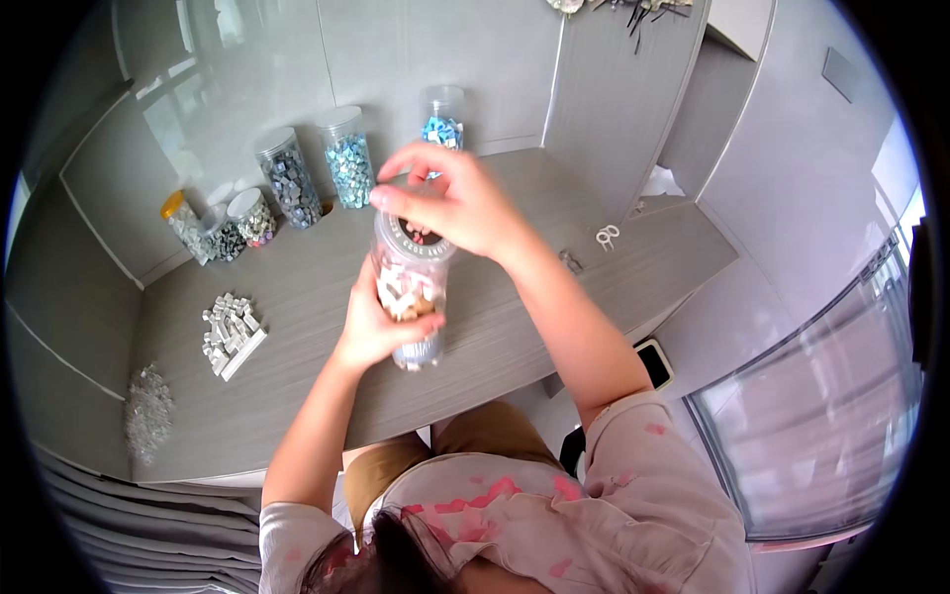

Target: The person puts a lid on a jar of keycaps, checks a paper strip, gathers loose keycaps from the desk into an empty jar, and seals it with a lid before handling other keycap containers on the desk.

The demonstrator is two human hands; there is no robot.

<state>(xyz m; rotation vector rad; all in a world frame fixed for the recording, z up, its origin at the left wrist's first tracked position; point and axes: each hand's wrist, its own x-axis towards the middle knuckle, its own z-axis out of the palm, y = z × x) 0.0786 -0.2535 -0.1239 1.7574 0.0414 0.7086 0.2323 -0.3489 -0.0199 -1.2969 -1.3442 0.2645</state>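
Observation:
My left hand (381, 322) is wrapped round a clear jar (411, 282) with white, pink and tan pieces inside, tilted above the front part of the grey counter (317, 297). Lettering rings the top of this jar, with some red pieces at its middle. Over the jar's top is my right hand (435, 193), its fingers curved and apart from the thumb. A faint clear round shape shows between those fingers, too blurred to make out, so I cannot tell whether the hand holds it.
Tall jars of grey (289, 183), teal (348, 168) and blue pieces (442, 129) stand along the back. Smaller jars (252, 220) are at the left. White blocks (233, 332) and clear beads (150, 416) lie at the left; a white looped item (607, 237) lies right.

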